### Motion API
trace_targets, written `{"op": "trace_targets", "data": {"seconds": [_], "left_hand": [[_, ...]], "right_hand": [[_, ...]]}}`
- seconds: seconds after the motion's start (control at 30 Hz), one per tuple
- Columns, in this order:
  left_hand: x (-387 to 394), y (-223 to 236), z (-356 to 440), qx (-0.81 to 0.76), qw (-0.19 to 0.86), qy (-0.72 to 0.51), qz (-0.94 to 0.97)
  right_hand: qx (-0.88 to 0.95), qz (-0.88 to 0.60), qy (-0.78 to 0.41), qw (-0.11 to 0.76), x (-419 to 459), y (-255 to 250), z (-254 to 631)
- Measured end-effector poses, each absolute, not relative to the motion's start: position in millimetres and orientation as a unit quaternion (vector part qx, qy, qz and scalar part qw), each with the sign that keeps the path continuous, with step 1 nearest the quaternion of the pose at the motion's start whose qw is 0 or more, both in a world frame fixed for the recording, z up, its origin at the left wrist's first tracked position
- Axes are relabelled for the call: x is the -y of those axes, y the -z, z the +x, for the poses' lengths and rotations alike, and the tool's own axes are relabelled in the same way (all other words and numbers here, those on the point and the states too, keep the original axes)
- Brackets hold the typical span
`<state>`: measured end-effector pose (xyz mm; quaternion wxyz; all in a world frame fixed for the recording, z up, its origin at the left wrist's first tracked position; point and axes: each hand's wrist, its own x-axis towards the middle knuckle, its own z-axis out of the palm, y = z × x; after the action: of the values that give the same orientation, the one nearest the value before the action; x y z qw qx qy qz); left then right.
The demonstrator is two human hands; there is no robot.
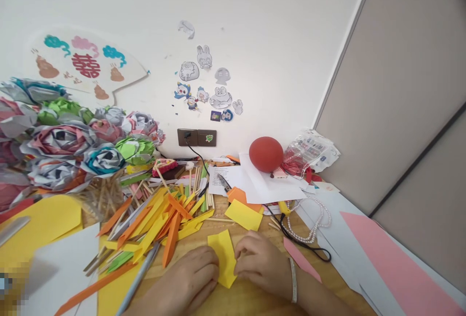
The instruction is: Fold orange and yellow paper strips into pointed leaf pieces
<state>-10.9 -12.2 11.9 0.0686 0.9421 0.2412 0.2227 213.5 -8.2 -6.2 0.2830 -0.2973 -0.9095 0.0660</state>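
A yellow piece of paper (223, 257) with a crease down its length lies between my hands at the front of the wooden table. My left hand (196, 274) has its fingers curled on the left edge of the paper. At the right edge, the fingers of my right hand (260, 261) are closed on the paper; a pale bracelet circles that wrist. My left fingertips are partly hidden. Just beyond my hands lies another yellow sheet (244, 215), overlapping an orange piece of paper (238, 195).
Folded orange and yellow paper strips (156, 221) are heaped on the left, before paper flowers (65, 139). A red balloon (266, 154) rests on white paper at the back. A bead string (320, 224), black cable (309, 245) and pink sheet (386, 248) lie on the right.
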Motion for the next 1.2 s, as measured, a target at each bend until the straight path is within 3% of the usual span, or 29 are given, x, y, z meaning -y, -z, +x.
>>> {"op": "trace_targets", "data": {"seconds": [0.17,0.4,0.6,1.2], "left_hand": [[12.1,-16.5,-10.3,-0.217,0.070,-0.233,0.945],[11.4,-7.2,-9.3,-0.272,0.136,-0.217,0.928],[9.7,6.1,-2.5,-0.320,0.146,-0.233,0.907],[7.3,18.7,12.5,-0.421,0.098,-0.232,0.872]], "right_hand": [[0.942,-0.247,0.031,0.224,7.7,9.3,215.1],[0.889,-0.324,-0.164,0.278,4.1,14.7,208.3],[0.825,-0.419,-0.239,0.294,1.5,19.2,199.4],[0.769,-0.535,-0.183,0.298,13.5,20.1,180.5]]}}
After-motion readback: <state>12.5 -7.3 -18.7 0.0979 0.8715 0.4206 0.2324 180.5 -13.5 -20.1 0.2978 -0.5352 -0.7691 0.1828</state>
